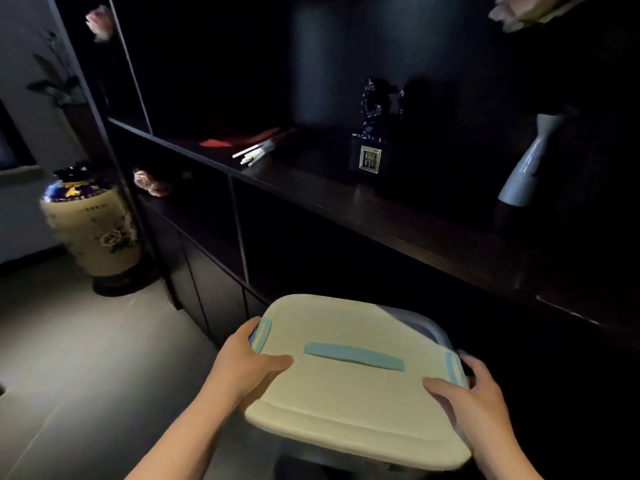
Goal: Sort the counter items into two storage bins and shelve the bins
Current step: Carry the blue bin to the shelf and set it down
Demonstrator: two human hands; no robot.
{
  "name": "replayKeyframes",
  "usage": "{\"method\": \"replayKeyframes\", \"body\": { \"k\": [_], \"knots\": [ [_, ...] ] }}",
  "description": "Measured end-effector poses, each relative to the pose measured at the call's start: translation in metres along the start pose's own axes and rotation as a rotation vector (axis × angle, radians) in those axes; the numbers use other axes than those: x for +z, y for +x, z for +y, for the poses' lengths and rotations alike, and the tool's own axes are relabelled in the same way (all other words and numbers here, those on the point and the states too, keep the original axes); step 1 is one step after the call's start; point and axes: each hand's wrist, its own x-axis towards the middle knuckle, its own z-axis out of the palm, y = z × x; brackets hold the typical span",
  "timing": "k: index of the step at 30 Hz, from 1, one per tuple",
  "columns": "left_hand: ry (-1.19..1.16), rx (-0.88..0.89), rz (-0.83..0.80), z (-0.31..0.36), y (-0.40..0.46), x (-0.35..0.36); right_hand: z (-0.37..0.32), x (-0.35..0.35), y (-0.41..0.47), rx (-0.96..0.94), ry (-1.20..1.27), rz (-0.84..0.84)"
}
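A storage bin (349, 403) with a pale cream lid, a blue centre handle and blue side latches is held in front of me, low and close to a dark shelf unit. My left hand (247, 363) grips its left side at the latch, thumb lying on the lid. My right hand (467, 393) grips the right side beside the other latch, thumb on the lid too. The bin's translucent body shows only at the far right corner; its contents are hidden.
The dark shelf (398, 216) carries red paper and white sticks (256, 152), a dark ornament on a plinth (370, 133) and a white vase (530, 164). A large floral floor vase (93, 230) stands at the left on the grey tiled floor (69, 358). Lower compartments are dark.
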Motion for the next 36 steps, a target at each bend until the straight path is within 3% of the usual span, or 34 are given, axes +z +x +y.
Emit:
{"method": "replayKeyframes", "body": {
  "k": [5,11,15,18,20,21,23,25,30,33,36],
  "knots": [
    [-0.001,0.049,-0.107,0.008,0.091,0.025,0.007,0.031,0.045,0.014,0.095,0.143],
    [0.030,0.092,-0.181,0.003,0.167,0.057,0.049,0.045,0.091,0.027,-0.130,0.422],
    [0.064,0.198,-0.218,0.012,0.206,0.067,0.018,0.078,0.085,0.053,-0.270,0.555],
    [0.468,0.415,-0.142,0.024,0.216,0.069,0.001,0.102,0.078,0.062,-0.659,0.641],
    [0.580,0.695,-0.113,0.020,0.210,0.073,0.000,0.115,0.065,-0.090,-0.929,0.745],
    [0.555,0.851,-0.143,0.016,0.202,0.075,0.003,0.122,0.057,-0.162,-1.011,0.744],
    [0.526,1.103,-0.262,0.002,0.185,0.081,0.015,0.139,0.037,-0.243,-1.136,0.575],
    [0.563,1.221,-0.336,-0.007,0.179,0.085,0.027,0.144,0.023,-0.252,-1.173,0.412],
    [0.644,1.313,-0.299,0.002,0.192,0.088,0.025,0.145,0.022,-0.179,-1.242,0.369],
    [0.713,1.192,-0.381,0.013,0.190,0.087,0.016,0.152,0.024,-0.178,-1.225,0.374],
    [0.564,1.148,-0.493,0.021,0.167,0.093,0.010,0.137,0.010,-0.186,-1.179,0.363]
  ]
}}
